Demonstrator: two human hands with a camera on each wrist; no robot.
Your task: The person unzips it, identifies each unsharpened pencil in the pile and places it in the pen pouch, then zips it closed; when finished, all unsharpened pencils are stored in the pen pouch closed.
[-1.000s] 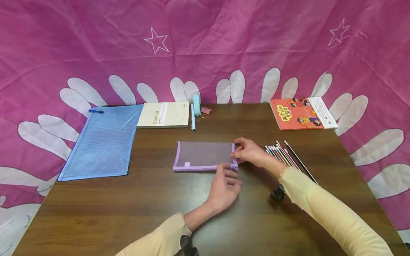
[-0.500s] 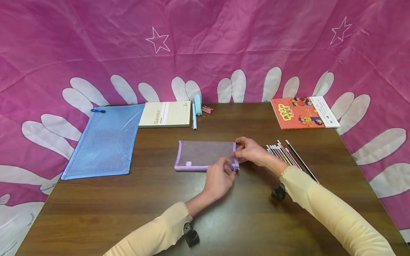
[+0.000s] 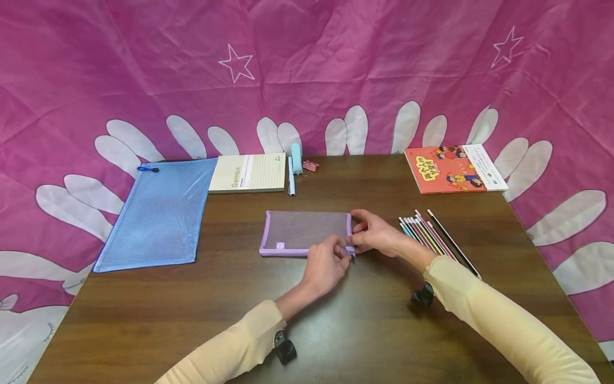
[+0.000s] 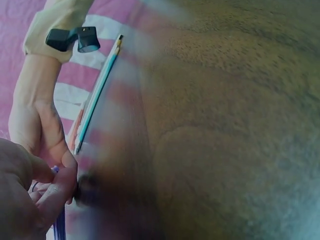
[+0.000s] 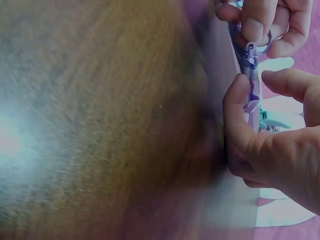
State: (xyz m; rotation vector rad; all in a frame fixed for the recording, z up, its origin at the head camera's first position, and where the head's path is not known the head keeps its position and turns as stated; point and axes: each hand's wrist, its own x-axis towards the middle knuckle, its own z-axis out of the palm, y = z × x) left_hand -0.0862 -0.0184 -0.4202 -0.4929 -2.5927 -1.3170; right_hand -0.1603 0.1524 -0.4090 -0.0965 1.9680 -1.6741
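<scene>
A mesh zip pencil case [image 3: 302, 226] with lilac edging lies flat mid-table, its zipper along the near side. At its near right corner my left hand [image 3: 326, 266] pinches the zipper pull, which has a ring on it. The right wrist view shows the zipper slider [image 5: 251, 60] close up, just below the left fingertips. My right hand [image 3: 379, 234] grips the right end of the case, thumb and fingers on either side of that corner. Several pencils [image 3: 429, 232] with white ends lie just right of the right hand, partly behind the forearm.
A blue mesh zip folder [image 3: 158, 218] lies at left, beside a Gambit notebook [image 3: 247, 173]. Behind the case are a light-blue pen [image 3: 291, 176], a light-blue stapler [image 3: 296, 158] and a pink binder clip [image 3: 310, 166]. A red picture book [image 3: 446, 170] lies at back right.
My left hand has moved from hovering by the near edge to pinching the zipper pull at the corner. My right hand keeps its place on the right end, shifting slightly toward the zipper.
</scene>
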